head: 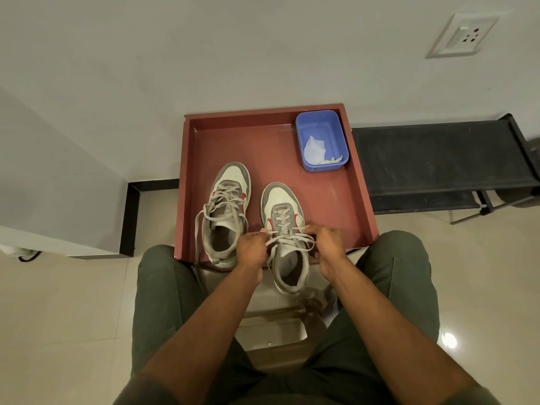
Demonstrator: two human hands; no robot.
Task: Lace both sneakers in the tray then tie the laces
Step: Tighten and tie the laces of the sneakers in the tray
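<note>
Sneakers sit side by side in the red tray (344,200), toes pointing away from the person. On the right sneaker (285,229) the left hand (252,247) and the right hand (328,244) each have their grip pinched on a strand of its lace (289,239), drawn out to either side across the tongue. The left sneaker (226,211) is laced loosely, one lace end trailing over the tray's near edge. A blue tub (321,140) stands in the tray's far right corner.
</note>
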